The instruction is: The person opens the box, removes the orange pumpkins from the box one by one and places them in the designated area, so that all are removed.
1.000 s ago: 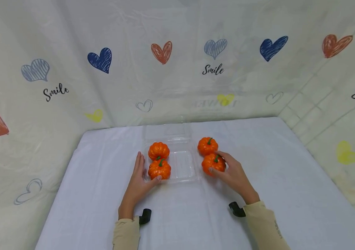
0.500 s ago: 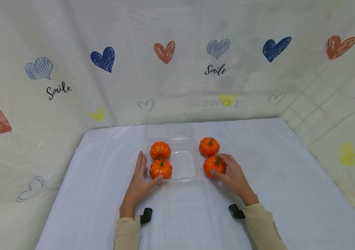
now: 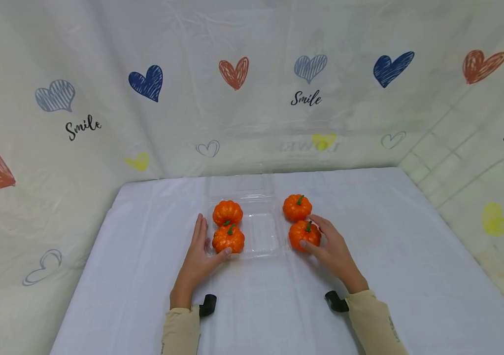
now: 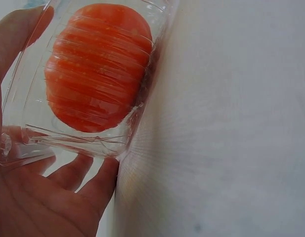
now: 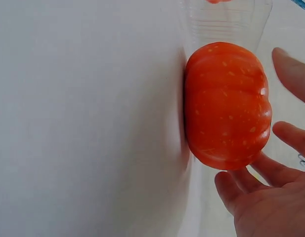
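In the head view my left hand (image 3: 196, 264) holds the near left corner of a clear plastic container (image 3: 261, 232), thumb over its front rim and fingers along its side. Inside, on the left, lie two small orange pumpkins with green stems, a far one (image 3: 227, 212) and a near one (image 3: 228, 239). To the container's right, a third pumpkin (image 3: 297, 207) stands on the cloth behind a fourth (image 3: 303, 236). My right hand (image 3: 334, 255) is spread around that fourth pumpkin. The right wrist view shows a gap between its thumb (image 5: 293, 74) and the pumpkin.
The container's hinged lid (image 3: 240, 186) lies folded back toward the rear edge. A white cloth (image 3: 260, 305) covers the table. Behind it hangs a pale curtain (image 3: 260, 118) printed with hearts and words. Black wrist cameras sit at both cuffs.
The head view has shifted slightly. My right hand's fingertips have lifted a little away from the near right pumpkin, which stays in place. My left hand keeps its place at the container.
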Demonstrator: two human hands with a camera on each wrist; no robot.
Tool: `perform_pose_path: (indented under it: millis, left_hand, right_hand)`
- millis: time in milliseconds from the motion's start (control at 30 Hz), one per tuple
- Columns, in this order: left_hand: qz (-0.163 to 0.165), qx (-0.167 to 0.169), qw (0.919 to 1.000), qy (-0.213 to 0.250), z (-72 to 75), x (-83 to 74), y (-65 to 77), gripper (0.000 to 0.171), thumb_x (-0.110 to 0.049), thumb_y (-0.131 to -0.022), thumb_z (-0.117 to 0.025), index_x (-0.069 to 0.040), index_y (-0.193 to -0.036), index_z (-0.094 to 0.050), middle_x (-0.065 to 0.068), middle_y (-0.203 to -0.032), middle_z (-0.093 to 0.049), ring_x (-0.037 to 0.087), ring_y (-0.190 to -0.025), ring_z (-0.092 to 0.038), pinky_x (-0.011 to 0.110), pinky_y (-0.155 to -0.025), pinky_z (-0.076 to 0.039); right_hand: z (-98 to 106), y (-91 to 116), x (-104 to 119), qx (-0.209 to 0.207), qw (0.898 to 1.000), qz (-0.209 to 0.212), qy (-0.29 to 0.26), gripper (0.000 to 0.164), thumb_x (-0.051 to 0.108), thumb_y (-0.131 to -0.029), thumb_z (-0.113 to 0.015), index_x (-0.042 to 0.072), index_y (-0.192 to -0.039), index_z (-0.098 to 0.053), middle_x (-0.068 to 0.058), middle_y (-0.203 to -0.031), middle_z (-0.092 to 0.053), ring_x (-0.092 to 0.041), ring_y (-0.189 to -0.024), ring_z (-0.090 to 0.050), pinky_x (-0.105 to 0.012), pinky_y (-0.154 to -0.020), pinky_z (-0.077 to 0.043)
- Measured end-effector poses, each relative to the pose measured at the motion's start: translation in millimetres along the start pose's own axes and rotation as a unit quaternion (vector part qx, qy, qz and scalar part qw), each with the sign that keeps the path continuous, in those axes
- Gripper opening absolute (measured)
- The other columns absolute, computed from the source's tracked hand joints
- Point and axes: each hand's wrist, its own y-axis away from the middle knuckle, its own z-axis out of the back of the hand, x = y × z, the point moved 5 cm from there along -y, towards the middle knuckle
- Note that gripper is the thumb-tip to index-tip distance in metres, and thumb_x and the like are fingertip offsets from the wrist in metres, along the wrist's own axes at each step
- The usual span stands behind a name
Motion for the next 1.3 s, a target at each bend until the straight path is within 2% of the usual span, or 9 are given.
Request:
perform_pose_path:
  millis: [200,300,467,667,833,1033,1300]
  left_hand:
    - [0.003,0.001,1.0,0.006,0.5,0.5,0.1,0.124,-0.056,-0.087,-0.084,-0.014,-0.174,-0.005,-0.009,-0.179,0.003,0.024,-0.163,-0.018,0.046,-0.121,-0.034]
    - [0.005,0.004,0.9999,0.009,0.4,0.0,0.1,0.124,-0.057,-0.087,-0.084,-0.015,-0.174,-0.005,-0.009,-0.179,0.004,0.024,-0.163,-0.018,0.046,-0.121,-0.034]
    - [0.001,0.007,0.9999,0.009,-0.3,-0.1,-0.5,0.124,-0.056,-0.088,-0.083,-0.015,-0.174,-0.004,-0.009,-0.179,0.004,0.024,-0.163,-0.018,0.046,-0.122,-0.033]
    - [0.002,0.009,0.9999,0.011,0.2,-1.4,0.3,0.123,-0.056,-0.088,-0.083,-0.015,-0.174,-0.005,-0.009,-0.179,0.003,0.025,-0.163,-0.019,0.046,-0.122,-0.033]
    - [0.003,0.009,0.9999,0.01,0.4,-1.6,-0.3,0.123,-0.056,-0.089,-0.083,-0.013,-0.174,-0.005,-0.007,-0.179,0.003,0.026,-0.163,-0.019,0.046,-0.122,-0.033]
    - [-0.002,0.01,0.9998,0.015,0.3,-2.2,-1.3,0.122,-0.053,-0.089,-0.084,-0.01,-0.173,-0.007,-0.007,-0.179,0.004,0.024,-0.163,-0.017,0.045,-0.123,-0.031]
    - [-0.004,0.005,0.9999,0.011,3.1,-3.3,1.0,0.122,-0.055,-0.088,-0.084,-0.01,-0.173,-0.009,-0.007,-0.179,0.004,0.025,-0.163,-0.017,0.046,-0.123,-0.031]
  right_hand:
    - [1.2,-2.8,-1.9,0.019,0.998,-0.065,-0.01,0.083,0.027,-0.099,-0.079,0.006,-0.166,-0.035,-0.02,-0.173,-0.028,-0.046,-0.156,-0.029,-0.072,-0.119,-0.029]
    - [3.2,-5.5,0.6,0.022,0.997,-0.079,-0.012,0.085,0.033,-0.102,-0.074,0.01,-0.17,-0.028,-0.017,-0.176,-0.021,-0.047,-0.156,-0.027,-0.073,-0.12,-0.027]
    - [7.6,-11.4,13.2,0.01,0.997,-0.064,-0.033,0.08,0.031,-0.105,-0.068,0.012,-0.171,-0.027,-0.014,-0.177,-0.017,-0.048,-0.156,-0.028,-0.072,-0.12,-0.026]
    - [4.5,-23.7,30.6,0.01,0.995,-0.064,-0.075,0.077,0.03,-0.107,-0.066,0.017,-0.171,-0.027,-0.008,-0.178,-0.019,-0.047,-0.156,-0.028,-0.073,-0.119,-0.027]
    - [-4.5,-39.2,47.0,0.016,0.993,-0.046,-0.108,0.073,0.03,-0.108,-0.065,0.018,-0.171,-0.03,-0.005,-0.176,-0.024,-0.043,-0.158,-0.027,-0.072,-0.121,-0.025]
    - [-21.3,-58.0,68.5,0.041,0.99,-0.019,-0.133,0.069,0.037,-0.107,-0.065,0.027,-0.169,-0.037,0.003,-0.176,-0.026,-0.033,-0.159,-0.027,-0.069,-0.124,-0.023]
    - [-43.7,-83.8,102.2,0.079,0.986,0.017,-0.144,0.067,0.042,-0.106,-0.068,0.03,-0.166,-0.042,0.011,-0.173,-0.028,-0.024,-0.158,-0.031,-0.064,-0.124,-0.028]
